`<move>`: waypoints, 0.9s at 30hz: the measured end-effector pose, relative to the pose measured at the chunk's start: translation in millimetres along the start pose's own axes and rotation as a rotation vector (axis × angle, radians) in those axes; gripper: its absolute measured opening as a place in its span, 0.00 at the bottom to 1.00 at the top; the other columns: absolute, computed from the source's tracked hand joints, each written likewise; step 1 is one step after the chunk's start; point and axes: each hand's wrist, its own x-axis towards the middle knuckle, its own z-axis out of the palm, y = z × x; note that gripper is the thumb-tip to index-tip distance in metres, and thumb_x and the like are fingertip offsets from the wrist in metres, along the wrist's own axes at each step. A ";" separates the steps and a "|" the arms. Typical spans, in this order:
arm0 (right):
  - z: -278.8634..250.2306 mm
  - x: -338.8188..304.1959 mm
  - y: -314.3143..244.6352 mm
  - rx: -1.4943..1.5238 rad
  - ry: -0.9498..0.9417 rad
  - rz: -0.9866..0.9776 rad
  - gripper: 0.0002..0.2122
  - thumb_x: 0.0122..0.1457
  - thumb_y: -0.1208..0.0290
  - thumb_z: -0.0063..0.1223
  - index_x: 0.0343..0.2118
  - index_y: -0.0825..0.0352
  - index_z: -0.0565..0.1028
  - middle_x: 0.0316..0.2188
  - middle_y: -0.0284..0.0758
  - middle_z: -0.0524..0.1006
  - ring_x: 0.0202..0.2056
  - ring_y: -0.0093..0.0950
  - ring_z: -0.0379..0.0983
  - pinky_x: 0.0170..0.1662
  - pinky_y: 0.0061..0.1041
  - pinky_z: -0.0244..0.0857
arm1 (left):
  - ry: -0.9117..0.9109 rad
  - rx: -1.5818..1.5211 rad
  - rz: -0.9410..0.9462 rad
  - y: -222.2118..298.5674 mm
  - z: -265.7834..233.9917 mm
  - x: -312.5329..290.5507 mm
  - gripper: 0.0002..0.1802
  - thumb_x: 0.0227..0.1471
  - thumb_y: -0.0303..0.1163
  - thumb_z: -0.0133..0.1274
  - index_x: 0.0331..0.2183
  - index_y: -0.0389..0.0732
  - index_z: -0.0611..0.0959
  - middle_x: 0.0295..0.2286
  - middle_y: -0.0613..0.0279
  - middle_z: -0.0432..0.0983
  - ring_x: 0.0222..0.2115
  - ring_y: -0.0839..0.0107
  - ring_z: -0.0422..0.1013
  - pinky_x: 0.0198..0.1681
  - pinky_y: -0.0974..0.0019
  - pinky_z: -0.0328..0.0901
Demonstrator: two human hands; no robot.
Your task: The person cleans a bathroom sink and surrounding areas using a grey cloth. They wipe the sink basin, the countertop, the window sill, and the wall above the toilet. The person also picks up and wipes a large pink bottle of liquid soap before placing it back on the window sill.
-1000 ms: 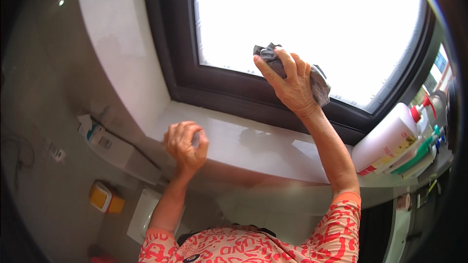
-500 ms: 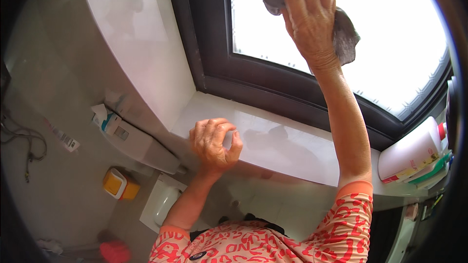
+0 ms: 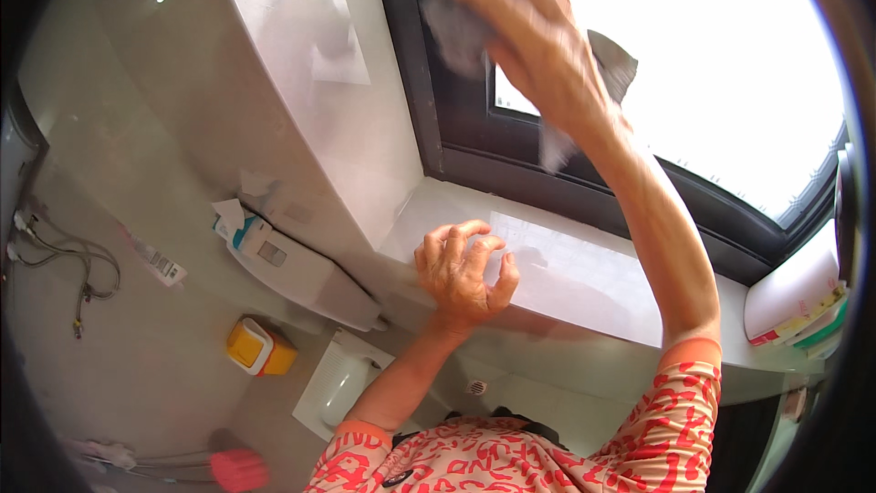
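My right hand point(image 3: 552, 59) is raised at the window, closed on a grey cloth point(image 3: 613, 64). Motion blurs the fingers and part of the cloth. The cloth lies over the dark window frame point(image 3: 470, 141) near its left upright, and a flap of it hangs below the wrist. Bright frosted glass point(image 3: 712, 64) fills the space to the right. Lower down, my left hand point(image 3: 464, 276) is at the front edge of the white sill point(image 3: 584, 283). Its fingers are loosely bent, the thumb stands apart, and nothing is in it.
At the sill's right end is a white bottle point(image 3: 792, 288) beside green-and-white packs. Below left are a white cistern point(image 3: 297, 265) with a tissue pack on top, a yellow bin point(image 3: 260, 347), a squat toilet point(image 3: 339, 383) and a red brush-like object point(image 3: 239, 470). Hoses point(image 3: 87, 265) hang on the wall.
My right hand has carried the cloth left and slightly down, from the glass onto the frame's left side. The whole view has shifted, and my left hand stays by the sill edge.
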 end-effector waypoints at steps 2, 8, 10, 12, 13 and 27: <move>7.1 41.8 -7.8 -0.120 0.143 0.088 0.25 0.48 0.78 0.53 0.52 0.57 0.66 0.43 0.39 0.69 0.45 0.36 0.66 0.42 0.34 0.65 | 0.006 -0.009 -0.001 1.8 1.1 0.6 0.07 0.36 0.35 0.53 0.24 0.47 0.79 0.34 0.65 0.73 0.35 0.62 0.63 0.38 0.62 0.60; 47.2 37.5 -20.7 -0.288 0.169 0.133 0.30 0.49 0.73 0.54 0.57 0.68 0.60 0.56 0.46 0.63 0.56 0.39 0.58 0.51 0.36 0.58 | 0.009 0.011 0.014 -0.7 -1.7 -1.7 0.12 0.38 0.37 0.53 0.29 0.44 0.80 0.40 0.56 0.70 0.38 0.58 0.61 0.41 0.59 0.59; 47.1 20.8 -26.4 -0.281 0.119 0.125 0.31 0.48 0.72 0.55 0.57 0.71 0.60 0.57 0.46 0.62 0.56 0.38 0.58 0.51 0.34 0.57 | 0.003 -0.009 0.032 -1.0 -2.4 -3.4 0.14 0.39 0.38 0.54 0.31 0.42 0.80 0.41 0.53 0.69 0.39 0.57 0.61 0.41 0.58 0.59; 53.0 9.9 -26.2 -0.312 0.101 0.100 0.31 0.48 0.72 0.55 0.57 0.70 0.60 0.56 0.46 0.63 0.56 0.38 0.59 0.51 0.33 0.57 | 0.004 -0.017 0.019 -0.6 -3.0 -3.6 0.14 0.39 0.38 0.54 0.31 0.42 0.80 0.41 0.53 0.69 0.39 0.56 0.61 0.41 0.58 0.59; 53.0 7.4 -27.6 -0.329 0.094 0.084 0.30 0.48 0.71 0.55 0.57 0.70 0.61 0.56 0.46 0.63 0.56 0.38 0.60 0.51 0.33 0.57 | 0.008 -0.023 0.014 0.0 -4.3 -3.5 0.14 0.39 0.38 0.54 0.31 0.41 0.80 0.41 0.53 0.69 0.39 0.56 0.61 0.41 0.58 0.59; 23.9 -81.1 -35.7 -0.128 -0.361 -0.097 0.26 0.50 0.74 0.50 0.55 0.59 0.65 0.50 0.33 0.68 0.51 0.31 0.63 0.48 0.29 0.63 | 0.053 -0.041 0.006 2.0 1.5 -3.9 0.12 0.37 0.33 0.53 0.29 0.42 0.80 0.40 0.54 0.69 0.39 0.55 0.61 0.43 0.56 0.59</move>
